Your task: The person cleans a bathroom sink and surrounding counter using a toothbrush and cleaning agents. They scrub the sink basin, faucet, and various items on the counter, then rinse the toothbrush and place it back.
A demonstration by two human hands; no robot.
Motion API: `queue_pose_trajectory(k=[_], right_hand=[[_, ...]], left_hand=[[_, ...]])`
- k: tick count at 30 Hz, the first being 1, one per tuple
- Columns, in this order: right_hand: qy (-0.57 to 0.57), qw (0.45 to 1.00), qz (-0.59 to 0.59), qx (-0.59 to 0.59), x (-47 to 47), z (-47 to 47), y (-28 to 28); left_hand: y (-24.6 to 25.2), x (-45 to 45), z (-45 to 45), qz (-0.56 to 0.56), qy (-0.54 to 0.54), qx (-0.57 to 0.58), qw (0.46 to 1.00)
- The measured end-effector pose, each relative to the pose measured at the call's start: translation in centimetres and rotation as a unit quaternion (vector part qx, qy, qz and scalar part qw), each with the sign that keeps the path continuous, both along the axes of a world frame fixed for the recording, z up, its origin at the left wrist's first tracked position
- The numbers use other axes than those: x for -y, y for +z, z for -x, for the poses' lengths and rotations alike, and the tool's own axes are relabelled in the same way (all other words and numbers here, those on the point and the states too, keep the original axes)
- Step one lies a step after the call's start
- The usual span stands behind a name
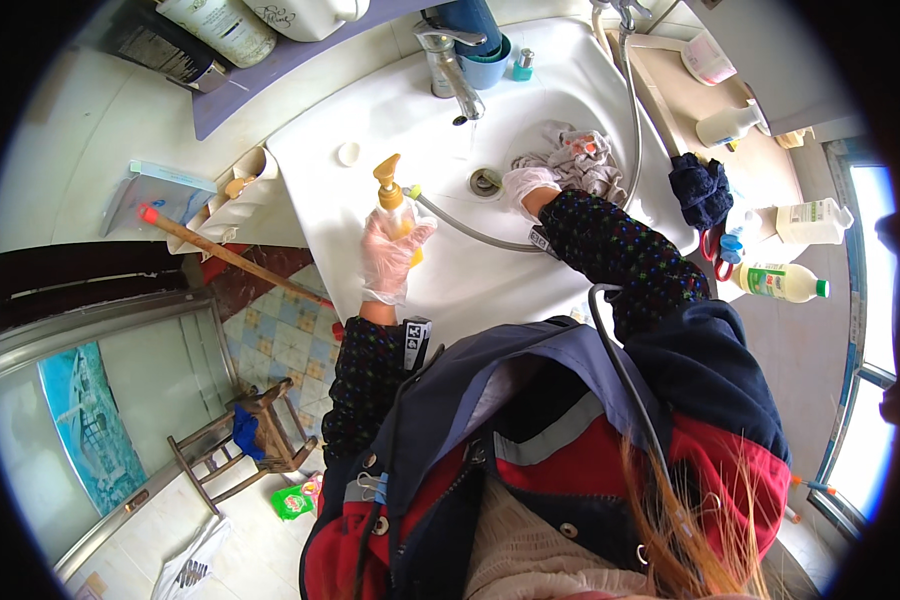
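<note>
In a clear plastic glove, my left hand (387, 253) grips a clear pump bottle (396, 201) with a yellow pump head, held over the left part of the white washbasin (322, 150). My right hand (529, 186), gloved as well, is down in the bowl just right of the drain (485, 183). Against its far side lies a crumpled grey cloth (592, 169) with orange-red patches. Whether those fingers hold anything is unclear. Between the hands a grey hose (465, 231) with a yellow-green end curves across the basin. Water seems to fall from the chrome faucet (450, 67).
A blue cup (486, 69) and a small teal bottle (523, 66) stand behind the bowl; a white cap (349, 154) lies left. Several bottles, including a green-capped one (784, 282), line the right ledge beside a dark cloth (701, 191). A wooden stick (232, 259) slants at left, above a wooden stool (274, 435).
</note>
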State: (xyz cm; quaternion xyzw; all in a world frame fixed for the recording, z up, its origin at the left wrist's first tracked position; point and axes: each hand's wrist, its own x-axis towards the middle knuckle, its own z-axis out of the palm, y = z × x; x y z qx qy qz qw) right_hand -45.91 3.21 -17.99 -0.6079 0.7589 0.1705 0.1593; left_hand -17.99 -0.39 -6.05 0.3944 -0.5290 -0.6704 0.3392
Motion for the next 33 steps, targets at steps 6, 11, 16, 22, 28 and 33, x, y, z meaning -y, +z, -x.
queue_pose_trajectory(k=[6, 11, 16, 22, 28, 33], right_hand=[[0.007, 0.999, -0.005, -0.037, 0.3, -0.1, 1.1], [0.005, 0.999, -0.027, 0.023, -0.2, -0.7, 4.8], [-0.047, 0.976, 0.062, 0.205, -1.0, -0.6, 8.2], [-0.135, 0.859, 0.241, 0.431, -3.9, -3.4, 16.0], [0.058, 0.806, 0.323, 0.492, -3.7, -8.4, 19.2], [0.023, 0.826, 0.253, 0.503, -2.8, -7.0, 18.2]], left_hand=[[0.5, -0.2, -0.2, 0.014, -0.014, -0.039, 0.999], [0.7, -0.2, 0.1, -0.016, 0.003, -0.051, 0.999], [1.3, -0.1, -0.6, 0.006, -0.012, -0.03, 0.999], [1.9, -0.1, -0.4, -0.069, -0.018, -0.052, 0.996], [3.1, -0.6, 0.3, -0.03, -0.06, 0.027, 0.997], [3.2, -0.5, -0.9, -0.051, -0.178, -0.095, 0.978]])
